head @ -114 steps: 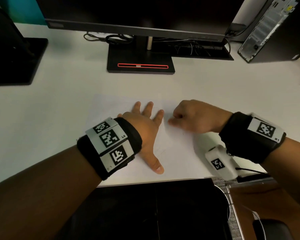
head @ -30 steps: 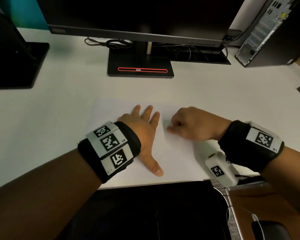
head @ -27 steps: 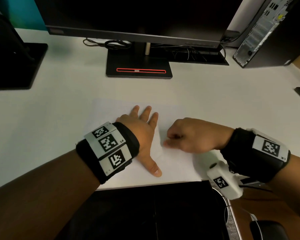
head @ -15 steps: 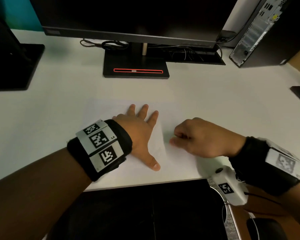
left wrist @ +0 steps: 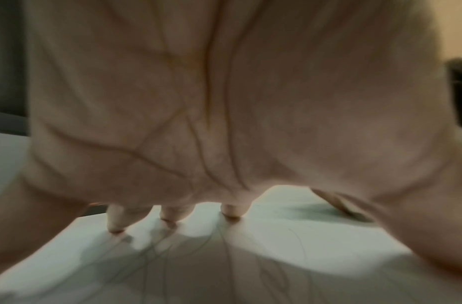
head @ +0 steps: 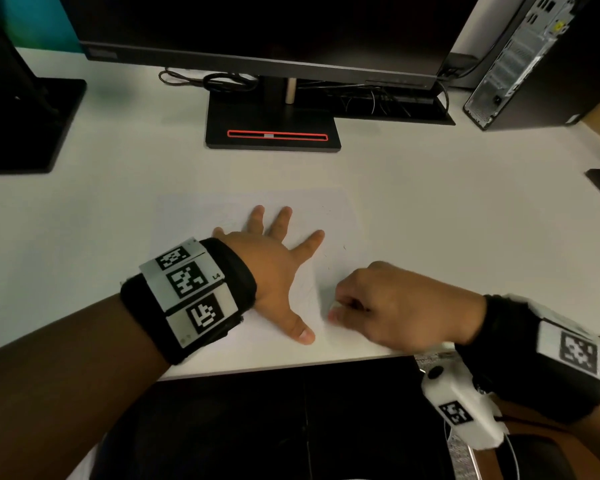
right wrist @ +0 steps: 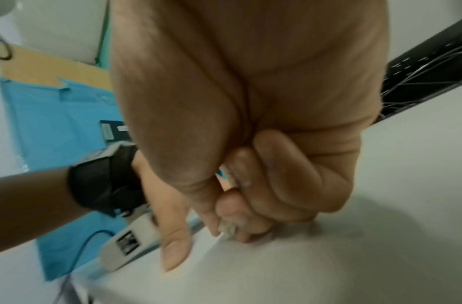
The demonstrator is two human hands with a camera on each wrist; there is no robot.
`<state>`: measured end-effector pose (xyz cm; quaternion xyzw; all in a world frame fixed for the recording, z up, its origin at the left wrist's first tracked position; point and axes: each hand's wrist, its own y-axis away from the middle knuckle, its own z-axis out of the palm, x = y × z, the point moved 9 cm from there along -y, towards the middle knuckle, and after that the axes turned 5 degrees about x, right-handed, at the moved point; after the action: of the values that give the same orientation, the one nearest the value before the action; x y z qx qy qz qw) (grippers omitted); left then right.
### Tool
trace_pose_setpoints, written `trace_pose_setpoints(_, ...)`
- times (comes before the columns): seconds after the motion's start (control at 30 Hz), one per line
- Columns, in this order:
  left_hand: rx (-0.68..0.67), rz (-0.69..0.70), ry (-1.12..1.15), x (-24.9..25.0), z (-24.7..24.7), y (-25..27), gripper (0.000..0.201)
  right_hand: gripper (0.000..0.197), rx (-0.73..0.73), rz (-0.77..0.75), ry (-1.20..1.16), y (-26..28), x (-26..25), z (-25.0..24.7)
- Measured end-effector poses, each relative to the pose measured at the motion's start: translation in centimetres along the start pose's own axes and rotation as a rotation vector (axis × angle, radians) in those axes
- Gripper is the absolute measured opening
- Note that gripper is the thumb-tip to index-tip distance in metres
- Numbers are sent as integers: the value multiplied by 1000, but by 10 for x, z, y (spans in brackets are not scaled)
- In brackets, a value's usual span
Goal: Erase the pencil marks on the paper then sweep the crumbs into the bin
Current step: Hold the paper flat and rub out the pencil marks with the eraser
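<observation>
A white sheet of paper (head: 201, 216) lies on the white desk near its front edge. My left hand (head: 278, 271) presses flat on the paper with its fingers spread, fingertips (left wrist: 231, 210) down on the sheet. Faint pencil lines (left wrist: 172, 257) run under the palm in the left wrist view. My right hand (head: 388, 306) is curled beside the left thumb and pinches a small whitish eraser (right wrist: 227, 229) against the paper's near right part. A few dark crumbs (head: 343, 247) dot the sheet beyond the right hand. No bin is in view.
A monitor on a black stand (head: 272, 128) is at the back centre, cables (head: 222, 81) behind it. A computer tower (head: 534, 60) stands at the back right, another black stand (head: 25, 126) at the left. The desk's front edge (head: 291, 370) runs just below my hands.
My right hand, still pinching the eraser, has rubbed back and forth and moved nearer to the front edge, closer to the left thumb. The left hand stays flat on the paper.
</observation>
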<state>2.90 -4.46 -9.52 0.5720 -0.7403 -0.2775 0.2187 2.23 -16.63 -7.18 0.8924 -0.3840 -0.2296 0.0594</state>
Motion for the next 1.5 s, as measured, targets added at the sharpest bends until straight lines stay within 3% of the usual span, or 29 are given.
trace_pose_setpoints(0.1, 3, 2, -1, 0, 0, 0, 142, 41, 64, 77, 16, -5, 15, -15)
trace_pose_setpoints(0.27, 0, -6, -1, -1, 1, 0, 142, 42, -22, 4, 20, -1, -6, 1)
trace_pose_setpoints(0.37, 3, -5, -8, 0, 0, -1, 142, 42, 54, 85, 30, -7, 16, -15)
trace_pose_setpoints(0.53, 5, -5, 1, -2, 2, -2, 143, 42, -31, -17, 16, -1, -14, 3)
trace_pose_setpoints(0.67, 5, -7, -3, -1, 2, -2, 143, 43, 46, 85, 35, -12, 13, -18)
trace_pose_setpoints(0.8, 9, -13, -4, -2, 2, -2, 143, 42, -7, -11, 37, -5, -13, -1)
trace_pose_setpoints(0.97, 12, -8, -2, -2, 2, -4, 143, 43, 52, 66, 44, -14, 9, -17)
trace_pose_setpoints(1.13, 15, -7, 5, -3, 2, -3, 144, 43, -18, -25, 25, -8, -16, 1)
trace_pose_setpoints(1.27, 18, -5, 0, -2, 2, -4, 144, 42, 48, 62, 33, -18, 5, -16)
trace_pose_setpoints(1.4, 16, -4, -1, -2, 2, -3, 143, 43, -13, -62, 28, -11, -24, -1)
trace_pose_setpoints(1.5, 18, -3, -2, -3, 2, -4, 144, 43, 6, 22, 39, -19, -8, -12)
